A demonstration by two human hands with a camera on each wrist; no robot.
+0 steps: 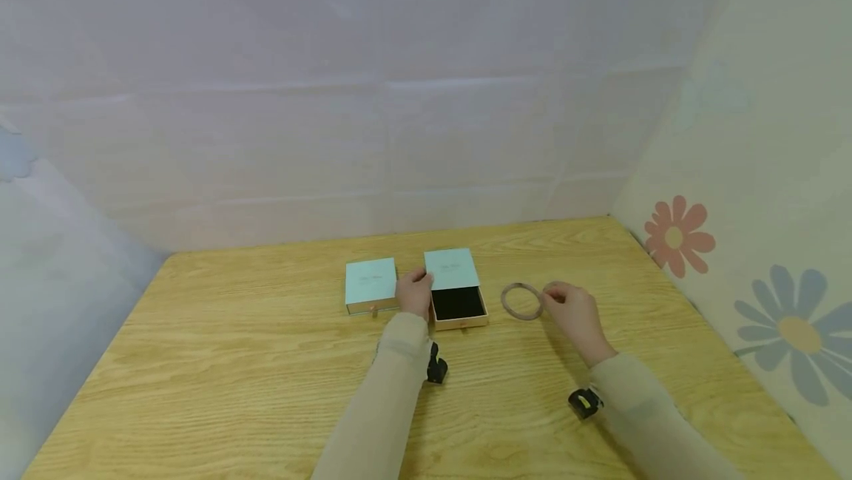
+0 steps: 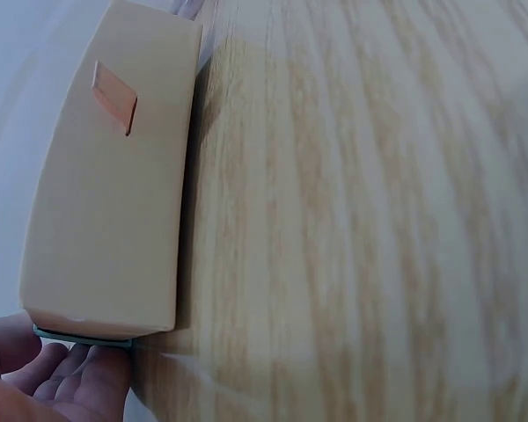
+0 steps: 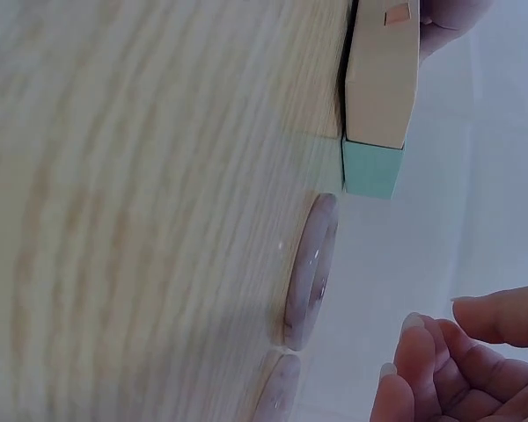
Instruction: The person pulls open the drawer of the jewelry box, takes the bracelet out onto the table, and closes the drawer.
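A pale-blue jewelry box [image 1: 452,269] has its cream drawer [image 1: 461,323] pulled part way out toward me, with black lining inside. My left hand [image 1: 414,293] holds the box at its left side; in the left wrist view the fingers [image 2: 97,382] are at the sleeve's edge. To the right of the box, a greyish-purple bangle [image 1: 505,306] lies flat on the table. My right hand [image 1: 574,313] hovers by the bangle's right edge, fingers loosely bent with nothing between them. Part of a second bangle [image 3: 277,391] shows low in the right wrist view.
Another pale-blue box [image 1: 370,282], its drawer closed, stands just left of my left hand. Everything is on a wood-grain table [image 1: 233,362]. A pale curtain [image 1: 333,147] hangs behind, and a flower-printed sheet [image 1: 752,206] bounds the right side.
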